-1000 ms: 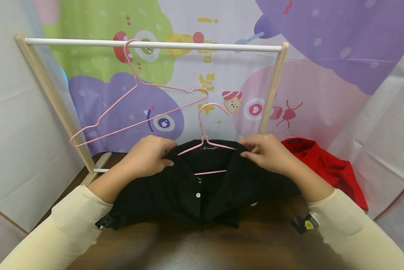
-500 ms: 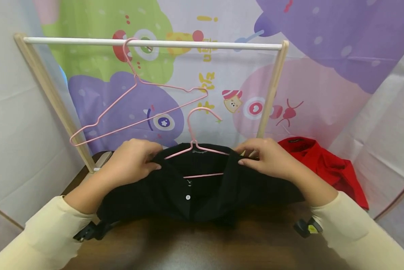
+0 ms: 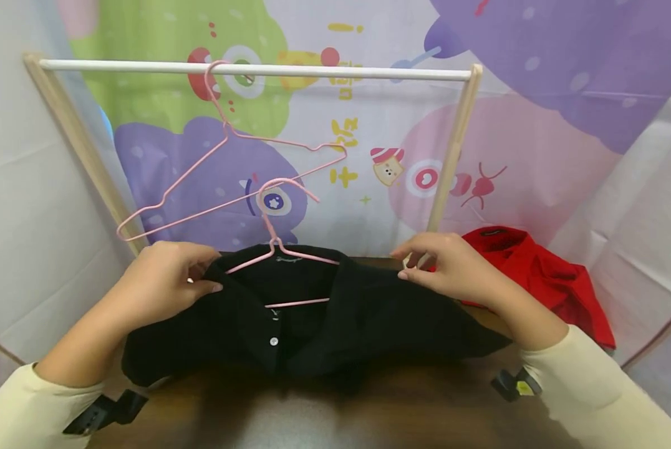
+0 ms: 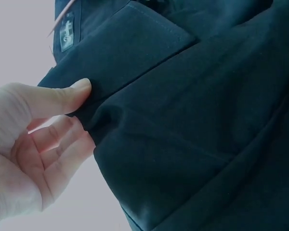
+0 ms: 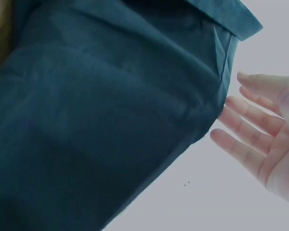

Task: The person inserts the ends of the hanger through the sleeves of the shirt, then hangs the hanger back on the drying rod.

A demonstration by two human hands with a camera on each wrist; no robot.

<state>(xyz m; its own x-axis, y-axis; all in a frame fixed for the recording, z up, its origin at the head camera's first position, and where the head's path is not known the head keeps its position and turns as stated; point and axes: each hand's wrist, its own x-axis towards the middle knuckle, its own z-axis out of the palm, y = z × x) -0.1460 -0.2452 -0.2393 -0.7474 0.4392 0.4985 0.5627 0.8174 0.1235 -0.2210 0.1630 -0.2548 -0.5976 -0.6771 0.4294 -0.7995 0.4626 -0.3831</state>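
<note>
A black button-front shirt [image 3: 386, 312] hangs on a pink wire hanger [image 3: 273, 233], whose hook stands up above the collar. The hanger's lower bar shows through the open neck. My left hand [image 3: 164, 282] pinches the shirt at the side of its collar, thumb on top; in the left wrist view the thumb presses the black cloth [image 4: 135, 53] and the other fingers go behind it. My right hand [image 3: 453, 265] is off the collar, beside the shirt's other shoulder. In the right wrist view its fingers [image 5: 250, 115] are spread loosely at the cloth's edge, holding nothing.
A wooden rack with a white rail [image 3: 335, 72] stands behind the shirt. Another pink hanger [image 3: 194, 171] hangs bare from its left part. A red garment [image 3: 549, 271] lies at the right on the brown table [image 3: 290, 424]. A printed cartoon curtain [image 3: 358, 118] forms the backdrop.
My left hand has moved left and slightly down, carrying the shirt and its hanger along. My right hand has let go of the shirt and stayed nearly in place.
</note>
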